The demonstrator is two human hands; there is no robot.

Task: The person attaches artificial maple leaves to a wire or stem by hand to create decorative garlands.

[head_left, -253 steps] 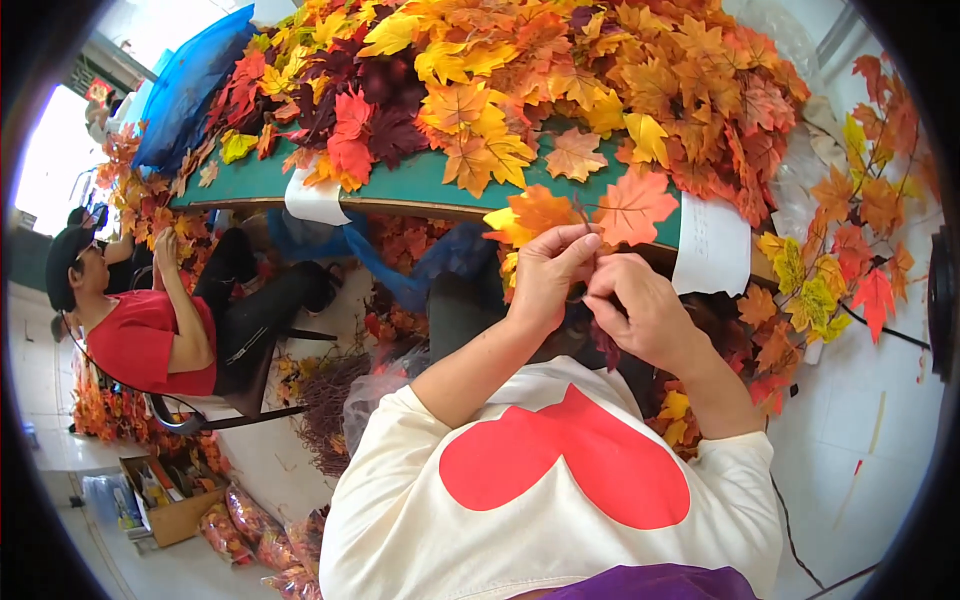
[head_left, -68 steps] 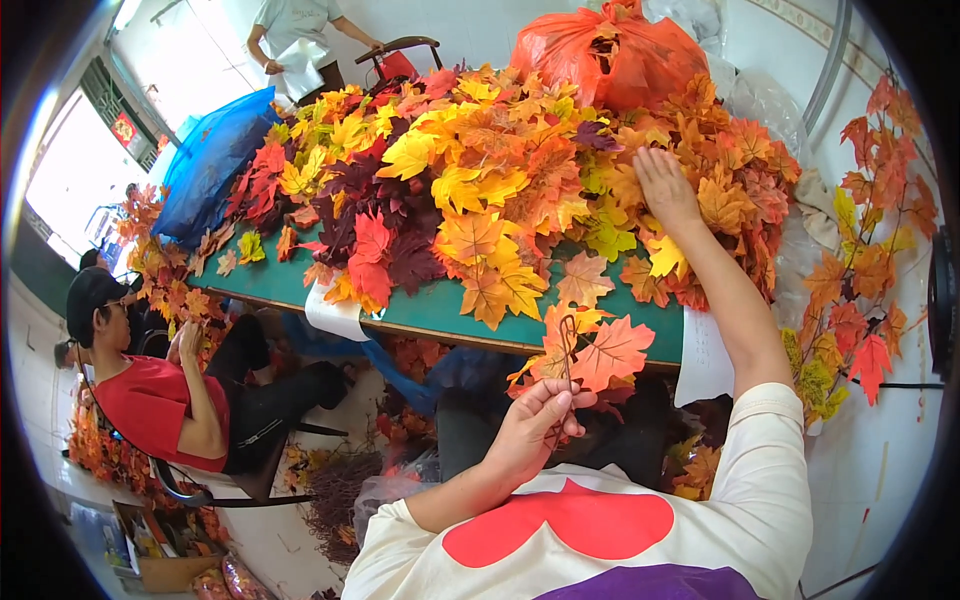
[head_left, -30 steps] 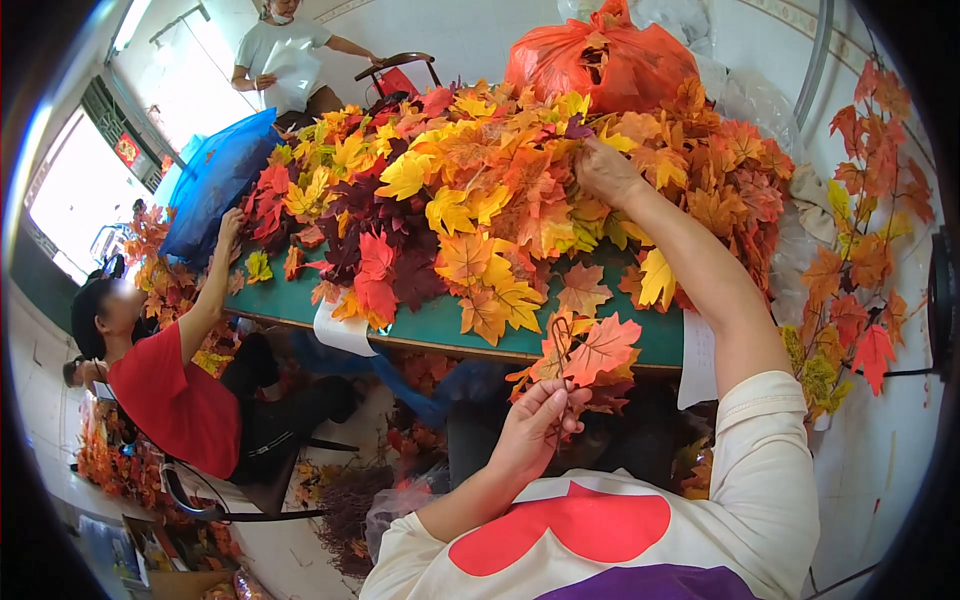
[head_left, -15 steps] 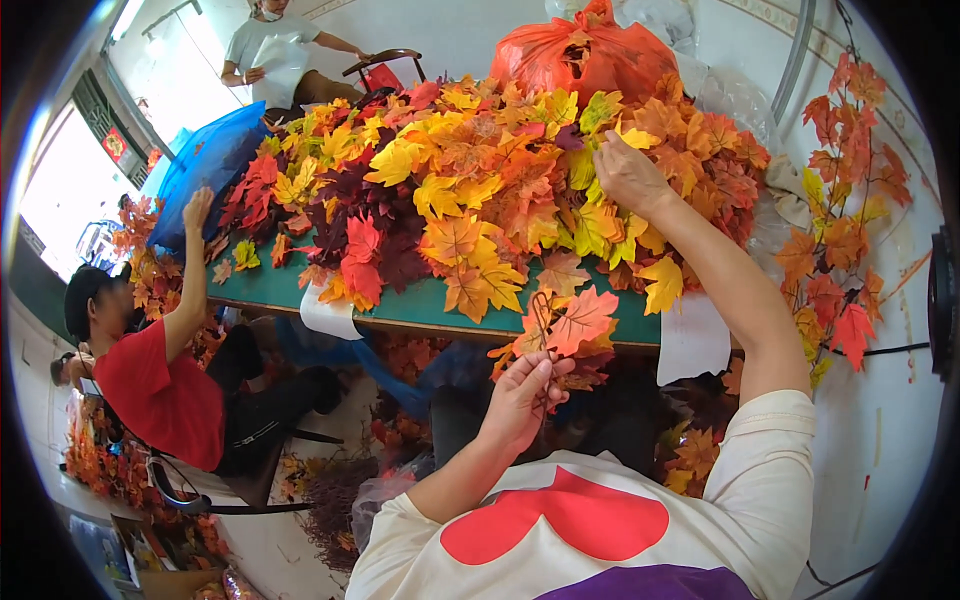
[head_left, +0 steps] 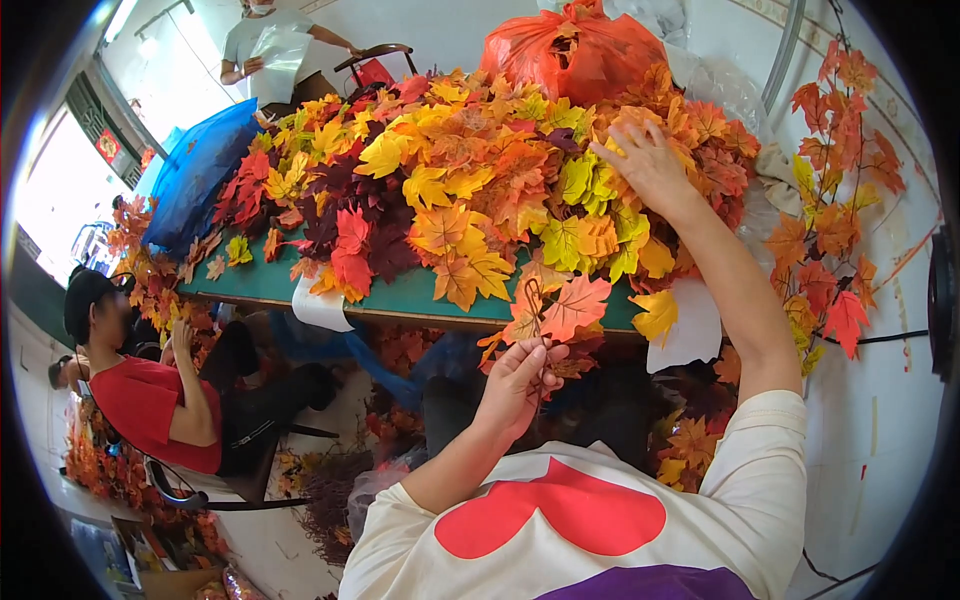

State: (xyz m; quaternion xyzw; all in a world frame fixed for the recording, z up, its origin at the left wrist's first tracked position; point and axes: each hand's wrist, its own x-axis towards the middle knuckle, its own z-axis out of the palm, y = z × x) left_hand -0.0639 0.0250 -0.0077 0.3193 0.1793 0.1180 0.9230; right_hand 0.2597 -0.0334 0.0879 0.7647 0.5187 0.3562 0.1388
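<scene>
Orange, yellow, red and dark maroon fabric maple leaves lie in a deep heap (head_left: 470,180) across a green table (head_left: 400,300), filling most of its top from the left end to the right. At the far edge of the heap stands a bulging orange plastic bag (head_left: 575,55) stuffed with more leaves, and on the far left a blue bag (head_left: 195,175) leans against the table. A vine of orange and red leaves (head_left: 835,200) hangs on the white wall to the right. Seated low on the left, a person in a red shirt (head_left: 150,405) has more leaves around them, and another person in a pale shirt (head_left: 265,50) stands at the far end. The right hand (head_left: 650,165) reaches out over the far right part of the heap, fingers spread and loose, resting on the leaves without clasping any. Nearer, just this side of the table's front edge, the left hand (head_left: 515,385) pinches the stems of a small sprig of orange leaves (head_left: 555,310), holding it upright.
</scene>
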